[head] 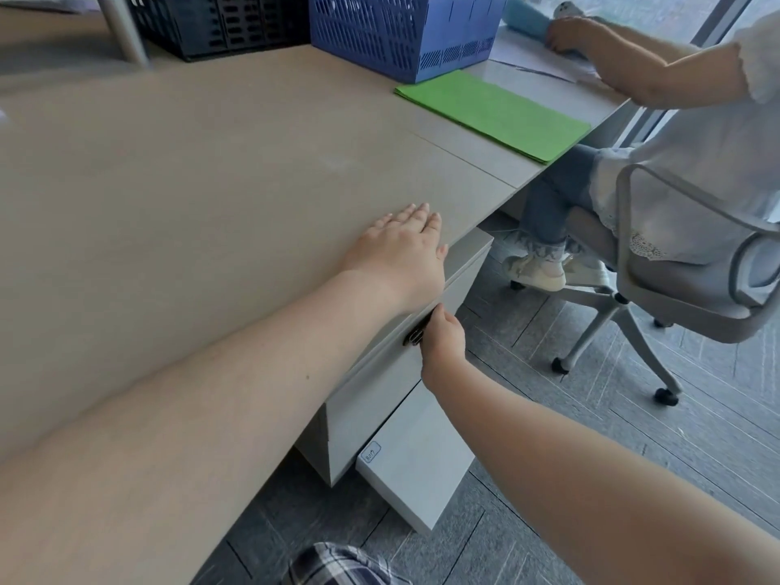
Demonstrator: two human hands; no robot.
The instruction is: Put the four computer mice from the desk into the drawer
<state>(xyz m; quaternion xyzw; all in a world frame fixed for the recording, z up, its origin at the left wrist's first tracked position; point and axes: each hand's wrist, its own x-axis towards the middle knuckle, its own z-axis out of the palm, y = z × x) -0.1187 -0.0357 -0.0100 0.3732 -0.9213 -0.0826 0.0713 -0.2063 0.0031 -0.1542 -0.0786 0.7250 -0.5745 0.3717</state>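
Note:
My left hand (403, 247) lies flat on the beige desk (190, 183) at its right edge, fingers together, holding nothing. Just below the desk edge is a grey drawer unit (371, 399). My right hand (441, 344) is closed on the dark handle (415, 333) of its top drawer. The drawer front sits flush, so the drawer looks shut. No computer mouse is visible anywhere on the desk.
A black crate (219, 23) and a blue crate (401, 31) stand at the desk's far side, with a green folder (494, 111) beside them. Another person (675, 141) sits on a wheeled chair (675, 289) close to the right. A lower cabinet part (418, 470) juts out over the grey floor.

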